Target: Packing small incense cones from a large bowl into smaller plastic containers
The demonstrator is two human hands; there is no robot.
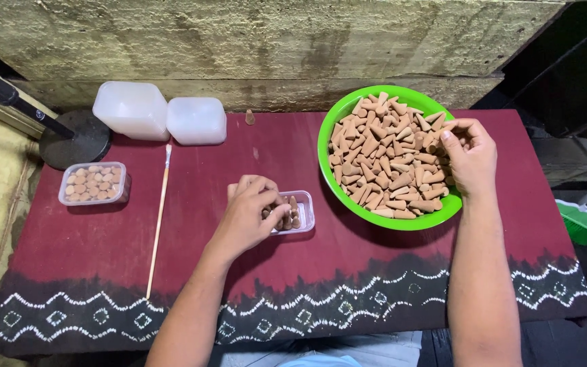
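- Small clear box of brown cones, under left hand, fingers curled onto cones inside.
- Right hand over green bowl, pinching cones.

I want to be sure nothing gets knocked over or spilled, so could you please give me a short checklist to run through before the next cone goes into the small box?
1. Small clear box sits flat on the red cloth, steadied by the left hand: ok.
2. Room left in that box: cannot tell, the hand covers most of it.
3. Right hand is over the cones in the green bowl: ok.
4. Whether the right hand grips a cone: cannot tell.
5. Filled box stands apart at the left: ok.
6. Thin stick lies away from both hands: ok.
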